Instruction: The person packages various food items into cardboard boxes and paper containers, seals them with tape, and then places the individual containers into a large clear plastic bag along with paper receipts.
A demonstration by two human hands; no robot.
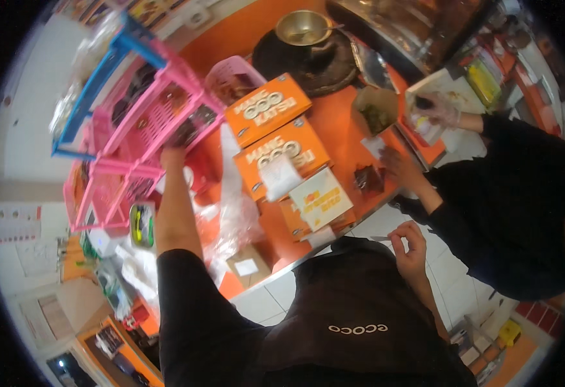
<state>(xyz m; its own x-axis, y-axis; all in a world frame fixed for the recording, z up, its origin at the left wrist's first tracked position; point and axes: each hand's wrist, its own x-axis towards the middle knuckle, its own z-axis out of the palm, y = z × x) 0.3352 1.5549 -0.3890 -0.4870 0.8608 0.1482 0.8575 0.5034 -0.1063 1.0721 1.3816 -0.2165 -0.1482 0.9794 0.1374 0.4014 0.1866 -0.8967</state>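
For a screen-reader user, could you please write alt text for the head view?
A person's left hand reaches into a pink rack beside stacked orange boxes on an orange counter; their right hand pinches something small.

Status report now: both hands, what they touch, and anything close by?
Left hand reaching into pink rack, grip hidden. Right hand pinching a small thin item by the counter edge. Orange boxes beside rack; co-worker's hands across counter.

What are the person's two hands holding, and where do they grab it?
The left hand reaches into the pink rack; its grip is hidden. The right hand pinches a thin, small white thing by its end.
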